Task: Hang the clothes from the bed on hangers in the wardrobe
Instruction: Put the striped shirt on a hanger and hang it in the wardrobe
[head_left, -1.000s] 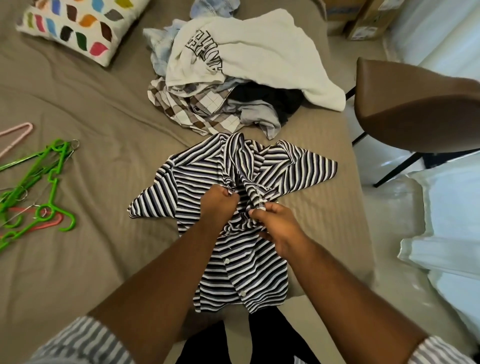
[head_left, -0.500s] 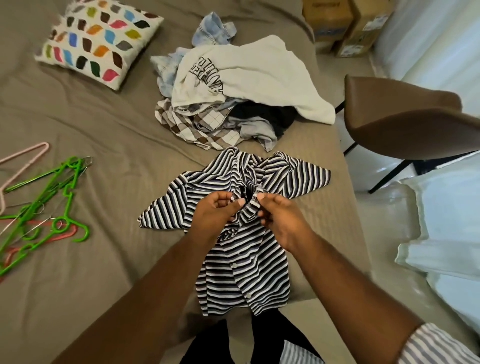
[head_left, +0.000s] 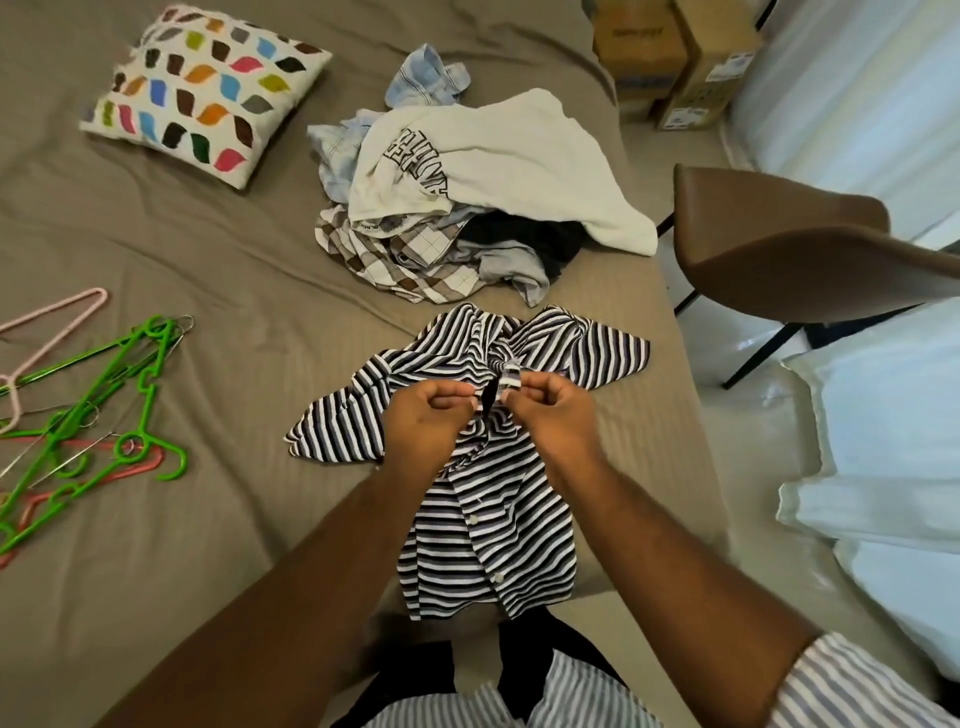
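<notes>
Your left hand (head_left: 423, 415) and right hand (head_left: 553, 410) each pinch a front edge of the striped shirt (head_left: 493, 525) just below its collar. The shirt lies by the bed's (head_left: 234, 270) right edge, just beside the clothes pile (head_left: 467, 197); the hangers (head_left: 88, 415) lie at the left edge.

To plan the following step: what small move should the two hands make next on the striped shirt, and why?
Probably finish spreading the neck opening at the collar: the left hand and the right hand each pinch one edge of the black-and-white striped button-up shirt, and it lies bunched on the taupe bed sheet. The green plastic hangers lie untouched at the left.
</notes>
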